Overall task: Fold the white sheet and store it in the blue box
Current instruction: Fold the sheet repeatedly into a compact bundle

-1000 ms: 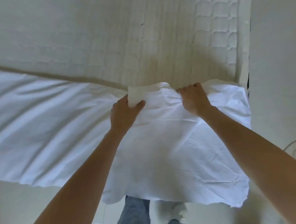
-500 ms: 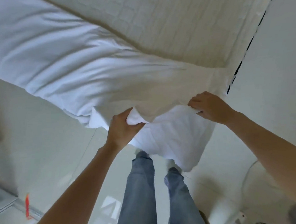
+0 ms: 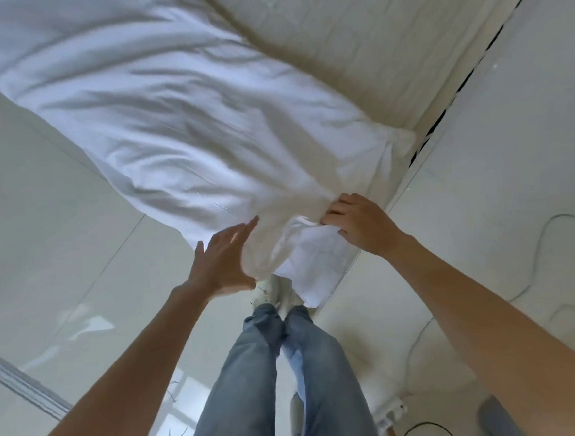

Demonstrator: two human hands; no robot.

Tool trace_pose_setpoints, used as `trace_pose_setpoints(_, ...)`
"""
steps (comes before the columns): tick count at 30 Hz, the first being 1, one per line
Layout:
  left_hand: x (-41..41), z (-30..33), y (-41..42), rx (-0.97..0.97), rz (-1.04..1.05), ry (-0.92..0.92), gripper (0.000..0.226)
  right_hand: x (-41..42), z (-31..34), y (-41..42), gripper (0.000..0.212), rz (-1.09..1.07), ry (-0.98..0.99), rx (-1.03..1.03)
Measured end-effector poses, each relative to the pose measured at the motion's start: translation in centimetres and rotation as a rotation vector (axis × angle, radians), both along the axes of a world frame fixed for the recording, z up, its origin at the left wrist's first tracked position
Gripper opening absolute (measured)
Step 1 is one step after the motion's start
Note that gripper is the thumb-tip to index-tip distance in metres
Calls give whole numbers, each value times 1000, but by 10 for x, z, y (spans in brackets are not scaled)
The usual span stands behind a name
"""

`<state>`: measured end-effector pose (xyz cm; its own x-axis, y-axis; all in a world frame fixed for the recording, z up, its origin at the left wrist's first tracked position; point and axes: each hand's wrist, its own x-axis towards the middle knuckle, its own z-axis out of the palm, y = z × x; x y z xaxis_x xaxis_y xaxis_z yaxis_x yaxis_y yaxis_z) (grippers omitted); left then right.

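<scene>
Soft, wrinkled white cloth is seen in the sheet (image 3: 177, 123). The floor (image 3: 42, 235) is shiny and smooth. Blue denim is worn on the legs (image 3: 256, 373).

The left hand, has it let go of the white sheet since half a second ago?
Yes. The left hand gripped a fold then; now its fingers are straight, lying against the white sheet near the mattress edge. The right hand grips the corner.

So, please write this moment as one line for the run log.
left hand: open, touching sheet | right hand: gripping sheet corner | sheet: hanging off mattress | box: not visible
</scene>
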<state>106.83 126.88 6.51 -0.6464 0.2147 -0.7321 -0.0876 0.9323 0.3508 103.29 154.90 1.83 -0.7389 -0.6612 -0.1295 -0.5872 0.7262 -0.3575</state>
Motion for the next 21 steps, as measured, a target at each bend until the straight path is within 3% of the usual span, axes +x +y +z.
trace_pose_setpoints(2, -11, 11, 13, 44, -83, -18, 111, -7, 8, -6, 34, 12, -6, -24)
trace_pose_setpoints(6, -15, 0, 69, 136, 193, 191, 99, -27, 15, -15, 30, 106, -11, -80)
trace_pose_setpoints(10, -7, -43, 102, -33, 354, 320, 36, -51, -1, 1, 36, 237, 57, 6)
trace_pose_setpoints(12, -2, -57, 109, -14, 457, 381, 20, -67, -10, 18, 40, 277, 114, 138)
trace_pose_setpoints(17, 25, -68, 130, 55, 527, 493, 19, -96, -29, 60, 44, 338, 151, 323)
trace_pose_setpoints(21, 76, -56, 122, -63, 730, 573, 30, -106, -36, 102, 41, 295, 225, 259)
